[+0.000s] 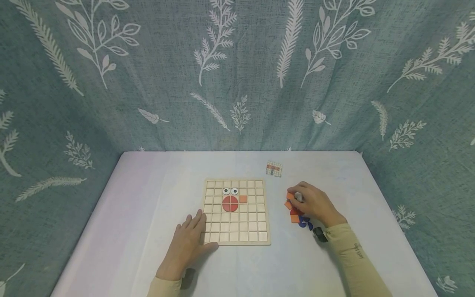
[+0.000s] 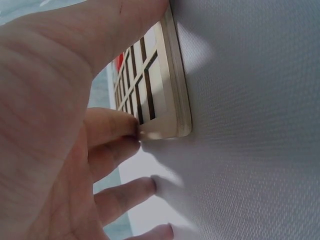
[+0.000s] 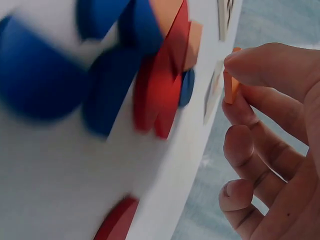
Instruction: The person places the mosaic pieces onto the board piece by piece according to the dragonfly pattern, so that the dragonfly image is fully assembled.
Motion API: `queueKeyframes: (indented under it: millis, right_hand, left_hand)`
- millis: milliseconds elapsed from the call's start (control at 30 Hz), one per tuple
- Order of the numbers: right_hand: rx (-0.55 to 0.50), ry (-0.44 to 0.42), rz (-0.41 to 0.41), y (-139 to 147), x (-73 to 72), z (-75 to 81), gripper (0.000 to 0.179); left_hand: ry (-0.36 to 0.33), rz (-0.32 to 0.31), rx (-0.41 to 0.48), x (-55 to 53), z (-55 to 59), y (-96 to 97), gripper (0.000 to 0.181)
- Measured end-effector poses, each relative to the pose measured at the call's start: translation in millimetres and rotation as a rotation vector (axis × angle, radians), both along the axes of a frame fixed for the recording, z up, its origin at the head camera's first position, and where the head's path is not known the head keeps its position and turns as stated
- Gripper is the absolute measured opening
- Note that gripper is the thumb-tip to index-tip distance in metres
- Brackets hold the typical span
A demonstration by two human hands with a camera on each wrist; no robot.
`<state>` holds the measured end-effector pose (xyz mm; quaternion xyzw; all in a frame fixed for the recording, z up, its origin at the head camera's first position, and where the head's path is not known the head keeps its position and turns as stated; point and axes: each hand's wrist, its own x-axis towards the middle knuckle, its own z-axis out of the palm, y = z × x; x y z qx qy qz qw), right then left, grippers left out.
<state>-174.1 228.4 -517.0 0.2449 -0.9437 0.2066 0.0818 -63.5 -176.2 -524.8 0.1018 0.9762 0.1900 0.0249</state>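
A wooden grid board (image 1: 236, 227) lies on the table; two eye pieces (image 1: 230, 191), a red circle of quarter pieces (image 1: 230, 203) and an orange square tile (image 1: 243, 199) sit in its cells. My left hand (image 1: 187, 239) rests at the board's near left corner, fingers spread, thumb along the front edge. Between thumb and fingertip, my right hand (image 1: 315, 203) pinches an orange square tile (image 3: 231, 85), raised off the table in the right wrist view. Below that hand is a loose pile of red pieces (image 3: 160, 85), blue pieces (image 3: 112, 80) and orange tiles (image 1: 295, 218).
A small pattern card (image 1: 273, 168) with a printed grid lies beyond the board's far right corner. The white table (image 1: 148, 185) ends at a green leaf-print curtain (image 1: 178, 103) at the back and sides. A red piece (image 3: 117, 220) lies apart from the pile.
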Motion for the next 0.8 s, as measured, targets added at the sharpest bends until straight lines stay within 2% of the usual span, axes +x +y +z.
queueKeyframes:
  millis: [333,500,800]
  right_hand:
    - [-0.062,0.004,0.069,-29.0,0.0,2.0,0.024]
    - [-0.054,0.018,0.098,-47.8,0.2,-0.3,0.024]
    - [-0.076,0.059,0.241,-84.6,2.0,-3.7,0.022]
  left_hand:
    - [-0.007,0.002,-0.001,-0.5,-0.3,0.9,0.094]
    - [-0.014,0.009,-0.004,-0.6,0.9,0.9,0.094]
    - [-0.014,0.003,0.000,0.0,1.7,1.3,0.094]
